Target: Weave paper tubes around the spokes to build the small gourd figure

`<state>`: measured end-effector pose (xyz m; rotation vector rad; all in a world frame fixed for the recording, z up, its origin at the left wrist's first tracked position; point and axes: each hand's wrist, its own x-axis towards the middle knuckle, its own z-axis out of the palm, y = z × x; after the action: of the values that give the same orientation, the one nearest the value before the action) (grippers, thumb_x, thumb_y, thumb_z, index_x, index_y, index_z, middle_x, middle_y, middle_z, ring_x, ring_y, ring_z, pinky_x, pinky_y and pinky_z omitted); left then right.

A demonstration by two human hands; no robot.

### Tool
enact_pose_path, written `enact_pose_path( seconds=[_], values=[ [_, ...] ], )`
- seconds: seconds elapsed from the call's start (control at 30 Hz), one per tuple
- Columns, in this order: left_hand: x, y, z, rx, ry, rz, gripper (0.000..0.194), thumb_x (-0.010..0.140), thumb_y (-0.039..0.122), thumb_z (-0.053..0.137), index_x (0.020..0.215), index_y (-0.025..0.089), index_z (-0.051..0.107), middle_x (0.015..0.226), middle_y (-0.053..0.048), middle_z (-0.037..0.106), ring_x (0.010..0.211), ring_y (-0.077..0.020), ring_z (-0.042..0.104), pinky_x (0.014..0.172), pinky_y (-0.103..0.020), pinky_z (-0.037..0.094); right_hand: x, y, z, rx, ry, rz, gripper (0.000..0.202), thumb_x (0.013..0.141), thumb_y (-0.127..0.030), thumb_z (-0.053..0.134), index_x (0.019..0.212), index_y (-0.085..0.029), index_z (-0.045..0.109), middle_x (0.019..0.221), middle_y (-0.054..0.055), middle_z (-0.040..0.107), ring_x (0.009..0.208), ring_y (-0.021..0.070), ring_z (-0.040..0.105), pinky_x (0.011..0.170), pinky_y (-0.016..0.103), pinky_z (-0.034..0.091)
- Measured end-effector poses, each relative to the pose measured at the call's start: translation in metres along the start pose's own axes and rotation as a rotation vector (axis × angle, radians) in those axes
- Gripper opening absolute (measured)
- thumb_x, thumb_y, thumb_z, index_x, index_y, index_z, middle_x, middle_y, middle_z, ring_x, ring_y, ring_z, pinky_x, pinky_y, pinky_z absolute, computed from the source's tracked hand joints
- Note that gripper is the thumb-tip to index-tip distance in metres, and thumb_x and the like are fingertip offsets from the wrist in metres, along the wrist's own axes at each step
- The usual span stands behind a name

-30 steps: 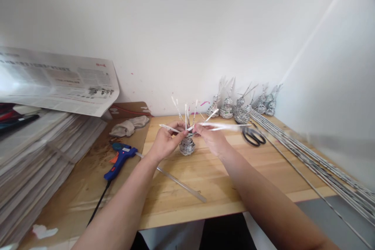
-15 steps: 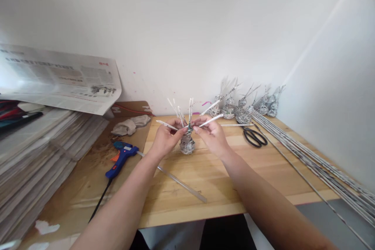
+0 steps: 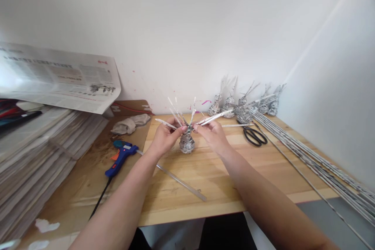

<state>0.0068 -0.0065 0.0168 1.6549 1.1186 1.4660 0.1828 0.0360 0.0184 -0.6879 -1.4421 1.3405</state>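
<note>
Head view: at the front middle of the wooden tabletop [image 3: 222, 187], a small woven paper vessel [image 3: 186, 144], upright, round below and narrower at the neck. Left hand [image 3: 164, 138] closed in a pinch at the neck, thumb in front, fingers behind. Right hand [image 3: 213, 136] narrow too, gripping pale paper strips [image 3: 216, 117] that slant out to the right; exact fingertip contact hard to tell. Upright spokes [image 3: 175, 114] fanned above the rim.

Best to steady the neck with light left pressure, enough to stop twisting without flattening the paper. Pull the strips snug close to the rim, evenly, with no sharp creases. Leave the spokes apart and straight. Mind the long strip ends, pointing towards the other woven pieces [image 3: 229, 107] near the wall. Off to the left, glue gun [image 3: 121, 159]; to the right, scissors [image 3: 254, 136], both untouched.
</note>
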Motion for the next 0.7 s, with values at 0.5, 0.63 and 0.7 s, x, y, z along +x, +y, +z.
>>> enact_pose_path(
  seconds=[0.5,0.63,0.7],
  values=[
    [0.0007,0.0068,-0.0011,0.018,-0.048,-0.025,0.026,0.081,0.041,0.067,0.086,0.016,0.069,0.076,-0.003,0.065,0.070,-0.0153,0.057,0.065,-0.026,0.046,0.0007,-0.0043,-0.0063,0.037,-0.099,-0.060,0.033,0.078,-0.049,0.071,0.096,-0.021,0.069,0.088,0.005,0.073,0.085,0.0182,0.069,0.079,0.034,0.057],
    [0.0010,0.0075,-0.0004,0.023,-0.056,0.002,0.024,0.081,0.039,0.068,0.082,0.015,0.067,0.076,-0.003,0.065,0.071,-0.0151,0.058,0.068,-0.026,0.046,0.0017,-0.0014,-0.0051,0.129,0.002,-0.003,0.041,0.075,-0.059,0.070,0.090,-0.021,0.064,0.083,0.003,0.070,0.076,0.0179,0.069,0.069,0.034,0.059],
    [0.0010,0.0054,-0.0009,0.014,-0.046,-0.009,0.023,0.081,0.038,0.068,0.084,0.015,0.068,0.076,-0.003,0.065,0.070,-0.0148,0.058,0.067,-0.026,0.046,0.0022,-0.0009,-0.0047,0.157,0.006,-0.005,0.046,0.069,-0.062,0.074,0.083,-0.020,0.062,0.082,0.003,0.069,0.074,0.0179,0.069,0.068,0.034,0.058]
  ],
)
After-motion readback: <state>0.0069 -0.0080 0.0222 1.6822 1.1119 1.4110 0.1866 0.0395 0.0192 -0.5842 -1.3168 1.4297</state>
